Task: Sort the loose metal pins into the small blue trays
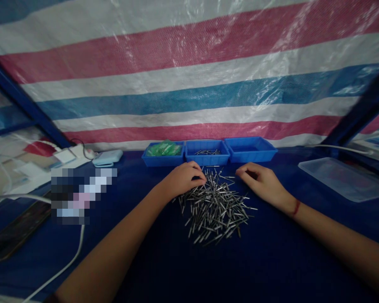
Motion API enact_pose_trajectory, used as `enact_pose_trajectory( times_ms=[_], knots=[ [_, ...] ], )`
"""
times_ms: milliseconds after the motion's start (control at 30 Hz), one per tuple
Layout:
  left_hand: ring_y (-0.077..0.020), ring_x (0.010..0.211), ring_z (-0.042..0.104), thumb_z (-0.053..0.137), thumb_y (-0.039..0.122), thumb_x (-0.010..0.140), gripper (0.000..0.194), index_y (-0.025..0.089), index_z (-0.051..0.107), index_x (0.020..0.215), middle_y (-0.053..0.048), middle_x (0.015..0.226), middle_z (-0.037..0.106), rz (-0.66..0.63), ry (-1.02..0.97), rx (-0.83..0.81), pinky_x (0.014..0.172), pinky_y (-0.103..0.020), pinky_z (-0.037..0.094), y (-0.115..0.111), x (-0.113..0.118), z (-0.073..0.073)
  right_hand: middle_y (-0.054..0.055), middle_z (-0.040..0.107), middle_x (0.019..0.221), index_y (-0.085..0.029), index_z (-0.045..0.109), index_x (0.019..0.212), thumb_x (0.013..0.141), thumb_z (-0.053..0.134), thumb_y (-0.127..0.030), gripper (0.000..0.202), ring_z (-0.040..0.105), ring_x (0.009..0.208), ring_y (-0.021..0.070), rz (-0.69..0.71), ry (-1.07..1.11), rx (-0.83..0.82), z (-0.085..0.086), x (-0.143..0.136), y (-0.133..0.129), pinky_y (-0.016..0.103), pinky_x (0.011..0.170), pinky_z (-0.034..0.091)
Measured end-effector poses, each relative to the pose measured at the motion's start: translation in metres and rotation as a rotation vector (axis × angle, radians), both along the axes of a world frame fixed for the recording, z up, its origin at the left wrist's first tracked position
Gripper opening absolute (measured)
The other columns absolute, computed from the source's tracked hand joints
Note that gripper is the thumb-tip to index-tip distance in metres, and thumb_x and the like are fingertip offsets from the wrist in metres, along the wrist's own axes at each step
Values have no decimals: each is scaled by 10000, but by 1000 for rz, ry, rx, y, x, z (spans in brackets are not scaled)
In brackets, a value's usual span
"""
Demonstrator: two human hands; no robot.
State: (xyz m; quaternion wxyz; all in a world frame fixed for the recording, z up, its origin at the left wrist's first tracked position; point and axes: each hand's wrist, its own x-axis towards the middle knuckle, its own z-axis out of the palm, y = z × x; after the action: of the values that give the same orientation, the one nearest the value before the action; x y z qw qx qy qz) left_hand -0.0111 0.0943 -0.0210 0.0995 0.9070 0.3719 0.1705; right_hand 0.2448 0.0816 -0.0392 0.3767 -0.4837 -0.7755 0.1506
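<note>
A loose pile of thin metal rivets (214, 206) lies on the dark blue table. My left hand (188, 179) rests at the pile's upper left edge, fingers curled and bent down to the rivets; whatever its fingertips may hold is too small to make out. To the right of the pile is my right hand (260, 181), its thumb and fingers curled towards each other near the table; nothing can be made out at its fingertips. Behind the pile, the middle blue bin (207, 159) holds some rivets.
The left blue bin (163, 160) contains a green plastic bag (164, 148); the right blue bin (252, 156) stands beside the middle one. A clear plastic lid (344, 179) lies far right. Left are a phone (19, 229), a white cable (78, 252) and a light blue case (107, 158).
</note>
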Motion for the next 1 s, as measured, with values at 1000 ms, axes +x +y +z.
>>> enact_pose_trajectory(
  times_ms=[1000],
  knots=[
    [-165, 949, 592, 589, 188, 797, 89, 178, 674, 824, -70, 1042, 591, -39, -308, 38, 868, -339, 453, -31, 7, 33, 17, 610, 786, -181, 616, 860, 809, 589, -317, 147, 560, 690, 123, 207, 66, 1, 19, -38, -56, 264, 637, 448]
  ],
)
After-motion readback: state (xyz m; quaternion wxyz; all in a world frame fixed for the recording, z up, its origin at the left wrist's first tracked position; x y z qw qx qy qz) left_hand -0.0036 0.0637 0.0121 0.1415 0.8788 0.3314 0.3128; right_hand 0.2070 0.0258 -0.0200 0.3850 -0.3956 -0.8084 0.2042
